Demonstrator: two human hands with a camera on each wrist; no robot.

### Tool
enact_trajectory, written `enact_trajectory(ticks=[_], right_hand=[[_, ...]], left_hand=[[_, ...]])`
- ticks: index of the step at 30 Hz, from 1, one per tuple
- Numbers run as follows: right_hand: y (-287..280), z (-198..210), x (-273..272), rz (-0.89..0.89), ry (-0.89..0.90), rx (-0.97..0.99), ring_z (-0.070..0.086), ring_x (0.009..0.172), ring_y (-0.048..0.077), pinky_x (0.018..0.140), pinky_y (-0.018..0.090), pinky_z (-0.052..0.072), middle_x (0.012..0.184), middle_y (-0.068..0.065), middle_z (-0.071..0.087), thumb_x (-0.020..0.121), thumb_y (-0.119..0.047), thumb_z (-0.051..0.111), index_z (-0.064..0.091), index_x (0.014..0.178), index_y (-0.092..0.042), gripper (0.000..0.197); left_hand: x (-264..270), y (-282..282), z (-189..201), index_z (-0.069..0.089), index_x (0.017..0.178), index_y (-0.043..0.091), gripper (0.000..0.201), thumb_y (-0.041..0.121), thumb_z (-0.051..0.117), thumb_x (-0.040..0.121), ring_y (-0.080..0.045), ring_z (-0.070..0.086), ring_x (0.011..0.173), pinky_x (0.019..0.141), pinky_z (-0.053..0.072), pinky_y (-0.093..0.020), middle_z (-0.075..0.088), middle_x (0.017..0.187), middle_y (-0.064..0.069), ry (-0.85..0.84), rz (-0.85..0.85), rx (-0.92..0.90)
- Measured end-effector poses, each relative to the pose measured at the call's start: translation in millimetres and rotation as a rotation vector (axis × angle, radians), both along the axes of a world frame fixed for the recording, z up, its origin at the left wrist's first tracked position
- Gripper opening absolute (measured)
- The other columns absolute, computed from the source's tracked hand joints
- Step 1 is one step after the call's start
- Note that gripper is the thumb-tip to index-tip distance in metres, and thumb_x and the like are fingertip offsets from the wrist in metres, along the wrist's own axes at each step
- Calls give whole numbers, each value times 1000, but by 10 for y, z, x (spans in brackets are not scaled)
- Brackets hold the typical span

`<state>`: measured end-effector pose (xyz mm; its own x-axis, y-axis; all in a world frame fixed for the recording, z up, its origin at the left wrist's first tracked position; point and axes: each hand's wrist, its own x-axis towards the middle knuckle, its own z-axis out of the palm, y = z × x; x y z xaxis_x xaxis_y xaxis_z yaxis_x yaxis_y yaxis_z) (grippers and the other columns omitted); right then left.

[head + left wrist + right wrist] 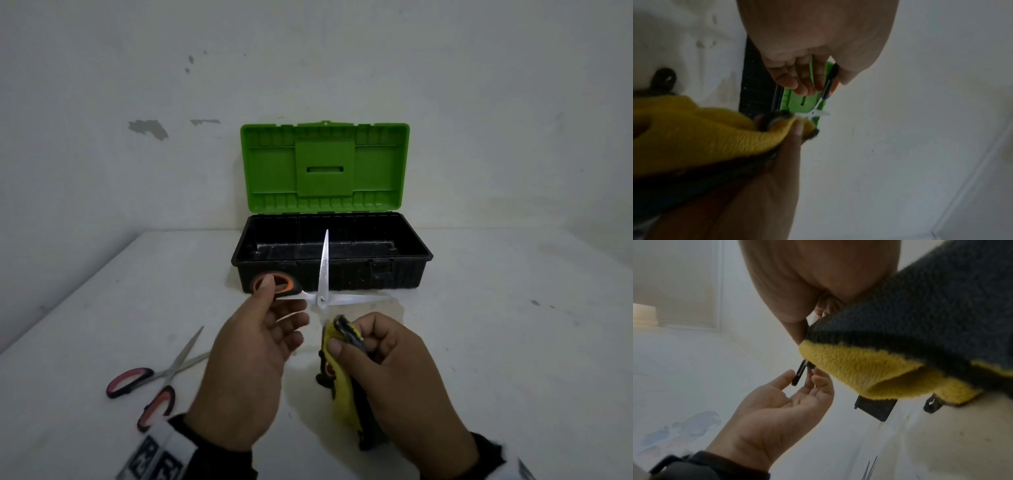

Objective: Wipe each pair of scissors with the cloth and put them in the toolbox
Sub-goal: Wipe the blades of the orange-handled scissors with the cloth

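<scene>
Left hand [253,346] pinches one orange-and-black plastic handle loop, thumb on top, of the steel-bladed scissors [320,298], held aloft and splayed wide; right hand [387,363] is curled round the yellow-and-dark-grey fleecy cloth [342,387], bunched over the other handle, just below the pivot; one blade points up and away toward the black toolbox with its green lid raised [404,255], the other runs out to the right (so the blades lie just beyond the cloth hand, the nearer one for the wipe); toolbox sits directly ahead on the white table [513,325]; second scissors, pink-and-black handled [154,383], wait at the left, untouched.
</scene>
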<state>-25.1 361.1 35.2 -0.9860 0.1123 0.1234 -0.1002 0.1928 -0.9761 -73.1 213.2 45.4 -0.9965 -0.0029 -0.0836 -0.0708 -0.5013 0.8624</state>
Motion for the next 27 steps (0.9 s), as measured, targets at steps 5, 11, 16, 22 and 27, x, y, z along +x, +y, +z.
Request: enact_trajectory(ticks=[5,11,16,22,27], right_hand=[[-124,-17,13,-19,-9,-13,73,70,22,71,39,61,74,1,76,87,-17,72,67,83,-16,7],[-200,-13,53,-39,46,-41,71,65,11,59,16,54,73,-2,76,87,-16,72,67,85,-18,6],[-173,-6,116,-40,26,122,57,51,8,51,16,46,63,-6,67,83,-33,74,65,79,-26,12],[375,97,150,-18,-30,163,55,50,6,51,16,41,56,-2,67,77,-24,81,71,73,-23,11],[883,159,-76,-282,143,266,53,49,10,47,18,40,58,7,67,79,-17,80,69,64,-11,19]], left_hand=[[74,229,-19,71,91,21,36,41,43,99,-29,73,82,79,55,-43,76,78,-5,-34,108,-51],[138,351,18,64,102,18,41,49,37,100,-31,73,73,70,58,-49,73,71,-2,-5,171,-47],[78,339,-38,62,115,23,53,65,42,90,-34,66,102,90,51,-58,66,116,-13,-46,237,-36],[19,167,75,55,97,11,40,44,33,103,-22,54,40,44,48,-31,45,82,-9,92,236,-181],[83,111,173,56,95,12,35,39,36,103,-21,50,36,39,45,-29,50,66,1,115,117,-248]])
